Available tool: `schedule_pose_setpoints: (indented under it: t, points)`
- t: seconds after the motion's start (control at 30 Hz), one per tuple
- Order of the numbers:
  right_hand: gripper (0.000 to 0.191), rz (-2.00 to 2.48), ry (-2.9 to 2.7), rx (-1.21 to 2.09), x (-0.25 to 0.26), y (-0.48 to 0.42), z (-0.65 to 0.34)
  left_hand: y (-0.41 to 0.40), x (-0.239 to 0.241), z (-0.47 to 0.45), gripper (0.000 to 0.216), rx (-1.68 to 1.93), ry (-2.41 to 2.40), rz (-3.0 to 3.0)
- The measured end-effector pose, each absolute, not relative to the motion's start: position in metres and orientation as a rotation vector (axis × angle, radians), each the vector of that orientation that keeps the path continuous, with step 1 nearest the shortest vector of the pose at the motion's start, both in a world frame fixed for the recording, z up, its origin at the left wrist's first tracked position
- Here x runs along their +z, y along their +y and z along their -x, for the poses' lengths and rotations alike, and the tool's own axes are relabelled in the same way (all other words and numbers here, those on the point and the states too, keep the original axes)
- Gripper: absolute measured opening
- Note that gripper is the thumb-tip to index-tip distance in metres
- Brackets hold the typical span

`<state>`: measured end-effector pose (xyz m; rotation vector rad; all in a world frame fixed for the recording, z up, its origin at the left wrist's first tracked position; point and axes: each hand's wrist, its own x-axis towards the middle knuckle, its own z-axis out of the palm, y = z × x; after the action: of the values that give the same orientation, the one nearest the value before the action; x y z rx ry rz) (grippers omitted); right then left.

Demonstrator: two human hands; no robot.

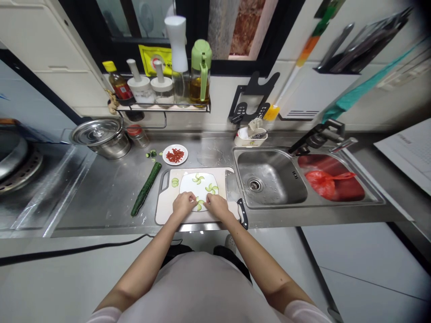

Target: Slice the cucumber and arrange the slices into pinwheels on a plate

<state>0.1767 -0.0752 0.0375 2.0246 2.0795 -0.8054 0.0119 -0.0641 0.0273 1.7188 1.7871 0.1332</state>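
While both our hands sit at the near rim of the plate [188, 190], fingers are bent and the tips are down on a small fan of cucumber slices [199, 206]. The left hand [183, 204] comes from the left and the right hand [217, 206] from the right, with knuckles almost meeting. We can't tell whether either hand pinches a slice or just presses on it.

The plate is white, glossy and squarish w/ rounded corners. It lies flat on a pale matte plastic cutting board [164, 211], which has a handle slot at its left end. Two more fans of thin half-moon slices, pale green w/ dark rinds, lie further back on the plate. A couple of round slices sit on the board just left of the plate.

A cleaver [232, 183] w/ a broad steel blade and black handle rests along the board's right edge. Left of the board, a long dark bumpy cucumber [146, 188] lies diagonally on the brushed steel counter [111, 193]. Behind the board is a small round dish [175, 155] of red bits. The steel sink [272, 177] is to the right, w/ a crumpled red plastic bag [323, 181] in the far basin.
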Motion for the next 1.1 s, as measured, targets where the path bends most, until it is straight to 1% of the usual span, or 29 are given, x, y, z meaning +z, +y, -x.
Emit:
schedule_pose_setpoints:
  t: [0.33,0.47,0.6,0.7,0.87,1.1]
  points:
    - [0.018,-2.06,2.101,-0.822,0.042,-0.075,-0.179,-0.063,0.031,-0.011,0.01,0.161,1.775,-1.69]
    - [0.021,-2.214,2.138,-0.877,0.045,-0.079,-0.19,-0.065,0.027,-0.002,0.011,0.342,1.776,-1.632]
    - [0.026,-2.462,2.197,-0.977,0.046,-0.089,-0.213,-0.065,0.018,0.021,0.02,0.62,1.876,-1.466]
    - [0.031,-2.648,2.188,-0.998,0.043,-0.096,-0.234,-0.063,0.012,0.044,0.027,0.71,1.971,-1.353]
    - [0.035,-2.798,2.152,-0.999,0.033,-0.102,-0.258,-0.054,0.014,0.073,0.029,0.671,2.095,-1.356]
    - [0.034,-2.759,2.163,-1.078,0.033,-0.102,-0.251,-0.031,0.018,0.068,0.029,0.404,2.207,-1.435]
